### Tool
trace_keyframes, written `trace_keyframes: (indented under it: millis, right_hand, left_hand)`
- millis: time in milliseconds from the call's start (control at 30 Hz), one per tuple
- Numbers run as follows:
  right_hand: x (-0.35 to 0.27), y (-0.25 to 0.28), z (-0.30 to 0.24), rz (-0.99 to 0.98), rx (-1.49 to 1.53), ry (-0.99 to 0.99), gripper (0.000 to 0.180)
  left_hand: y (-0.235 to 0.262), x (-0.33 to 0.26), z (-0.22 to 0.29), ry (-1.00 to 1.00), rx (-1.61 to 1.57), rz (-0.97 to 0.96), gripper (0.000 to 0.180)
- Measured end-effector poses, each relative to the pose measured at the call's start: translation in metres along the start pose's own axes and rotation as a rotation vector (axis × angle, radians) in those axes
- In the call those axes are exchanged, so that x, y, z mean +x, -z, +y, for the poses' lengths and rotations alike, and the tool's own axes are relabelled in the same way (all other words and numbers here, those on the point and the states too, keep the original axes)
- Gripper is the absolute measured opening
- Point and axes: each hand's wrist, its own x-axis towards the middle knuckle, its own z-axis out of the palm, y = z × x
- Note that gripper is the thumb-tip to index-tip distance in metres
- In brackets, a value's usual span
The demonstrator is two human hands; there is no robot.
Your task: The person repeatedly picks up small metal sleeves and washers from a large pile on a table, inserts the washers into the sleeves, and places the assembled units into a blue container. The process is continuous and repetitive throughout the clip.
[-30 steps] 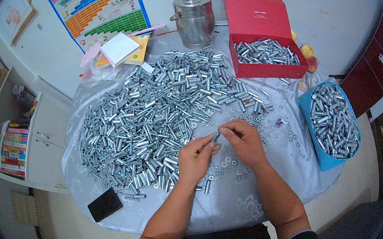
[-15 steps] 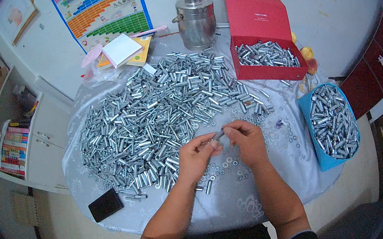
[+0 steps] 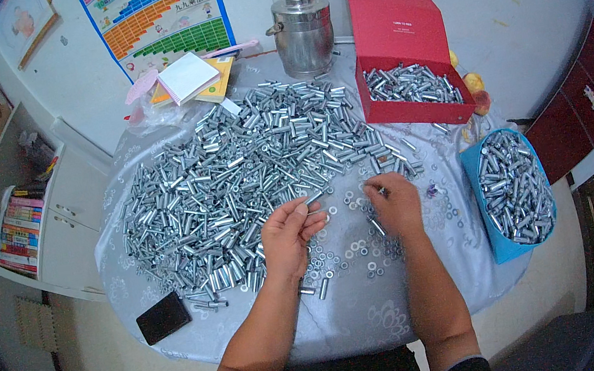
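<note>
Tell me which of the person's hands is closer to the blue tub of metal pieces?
The right hand. It rests on the cloth among the washers, a short way left of the blue tub. The left hand lies farther left, beside the big pile of metal sleeves, holding one.

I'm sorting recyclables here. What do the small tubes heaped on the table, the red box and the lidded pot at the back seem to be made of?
The tubes look like bright plated metal: silvery, with sharp glints. The red box looks like matte cardboard, with a flat hinged lid and creased edges. The lidded pot appears to be brushed stainless steel, grey with a soft sheen.
</note>
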Motion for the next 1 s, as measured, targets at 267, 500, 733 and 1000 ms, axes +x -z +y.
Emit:
trace_keyframes:
  millis: [267, 500, 733, 1000]
  right_hand:
    - [0.000, -0.021, -0.020, -0.312, -0.312, 0.052, 0.024]
    - [-0.003, -0.019, -0.016, -0.205, 0.422, -0.153, 0.016]
    - [-0.009, -0.014, -0.018, -0.232, 0.718, -0.162, 0.016]
    - [-0.011, -0.009, -0.022, -0.284, 0.671, -0.173, 0.016]
  left_hand:
    - [-0.001, 0.001, 0.002, -0.002, 0.073, 0.025, 0.020]
    - [-0.005, -0.003, 0.002, 0.020, 0.160, 0.002, 0.021]
    - [-0.006, -0.005, -0.002, 0.007, 0.193, -0.037, 0.021]
    - [-0.007, -0.007, 0.000, -0.003, 0.242, -0.051, 0.021]
